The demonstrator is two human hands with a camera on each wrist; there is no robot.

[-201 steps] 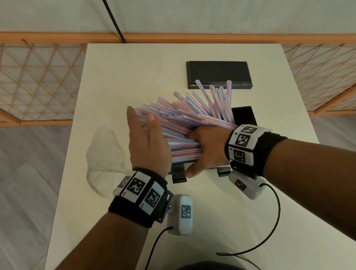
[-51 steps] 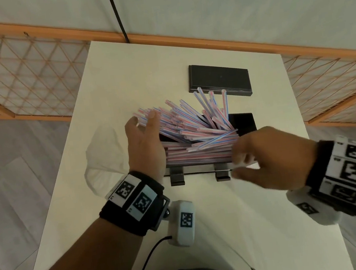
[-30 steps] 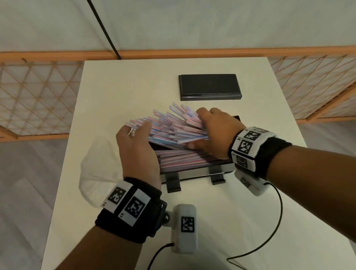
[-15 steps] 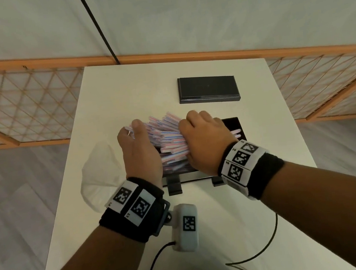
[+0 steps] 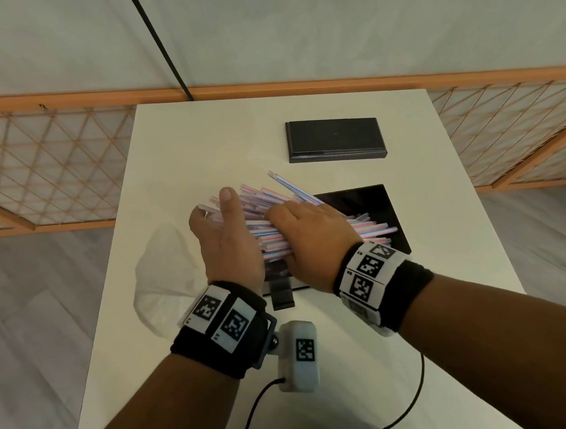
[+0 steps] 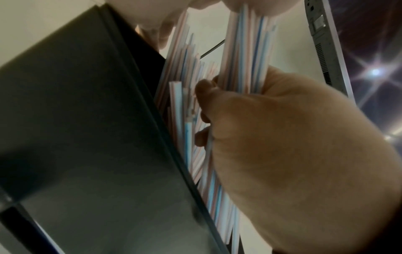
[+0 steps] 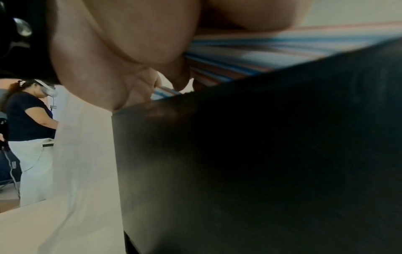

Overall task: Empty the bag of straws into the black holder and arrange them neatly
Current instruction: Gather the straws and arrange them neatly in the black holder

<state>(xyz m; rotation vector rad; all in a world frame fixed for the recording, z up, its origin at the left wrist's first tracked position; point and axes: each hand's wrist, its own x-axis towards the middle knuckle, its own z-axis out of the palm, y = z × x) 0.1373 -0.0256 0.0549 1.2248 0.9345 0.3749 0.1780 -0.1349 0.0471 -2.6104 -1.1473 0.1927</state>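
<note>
1. The right hand (image 5: 307,243) lies palm-down on the straws (image 5: 259,206), its fingers (image 5: 280,214) fairly flat and pressing rather than curling round anything, probably to push the loose pile down into the black holder (image 5: 375,203).
2. The left hand (image 5: 227,245) stands edge-on against the pile's left ends, fingers straight and together, acting as a stop so the tips line up; the wrist view shows straws lying against its palm.
3. The straws are thin, white with pink and blue stripes. Most lie across the holder, but several fan out beyond its left and far edges, so they are not yet neat.
4. The crumpled, seemingly empty bag (image 5: 163,273) lies on the table (image 5: 460,300) left of the holder; a flat black lid (image 5: 334,139) sits beyond the holder.
</note>
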